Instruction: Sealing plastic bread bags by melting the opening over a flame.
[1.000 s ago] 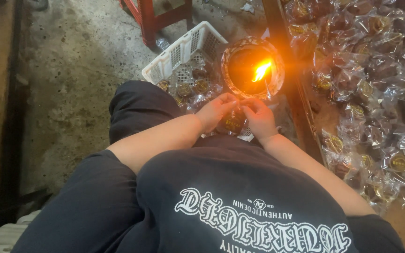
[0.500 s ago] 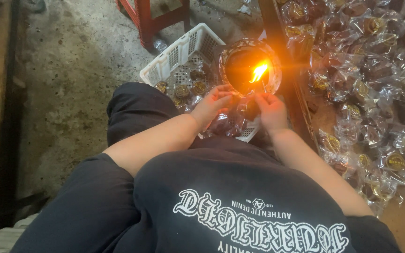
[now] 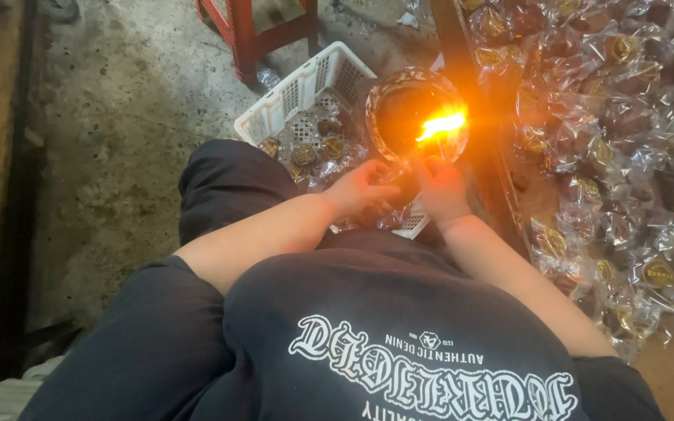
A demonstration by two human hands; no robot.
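Item: small clear-wrapped packet (image 3: 401, 181), dark contents, pinched at its edges between the fingertips of both hands and held just in front of a flame (image 3: 440, 125). Left hand (image 3: 362, 189): fingers pressed together on the near side of the packet, thumb on top. Right hand (image 3: 442, 187): fingers closed on the far side, nearest the flame, knuckles up. Flame source: round dark bowl (image 3: 413, 117) with a patterned rim, standing between the basket and a dark beam; the fire burns bright orange at its right side, and glare hides what feeds it. Container: white slotted plastic basket (image 3: 306, 101) on the concrete floor (image 3: 118, 156), just beyond the hands, holding a few similar wrapped pieces with round gold-coloured labels. Stock: large heap of like wrapped pieces (image 3: 618, 132) spread to the right, beyond the dark beam (image 3: 470, 93). Also present: red stool legs (image 3: 243, 31) at the top, the person's dark trousers and dark printed shirt in the foreground. Step in hand, by judgement: the open end of the wrapper is being brought to the fire, seemingly to seal it; whether the film already touches the flame cannot be told. Next move, by judgement, calls for a brief, steady pass of the wrapper edge only, fingertips kept clear of the heat, the film not left long enough to scorch.
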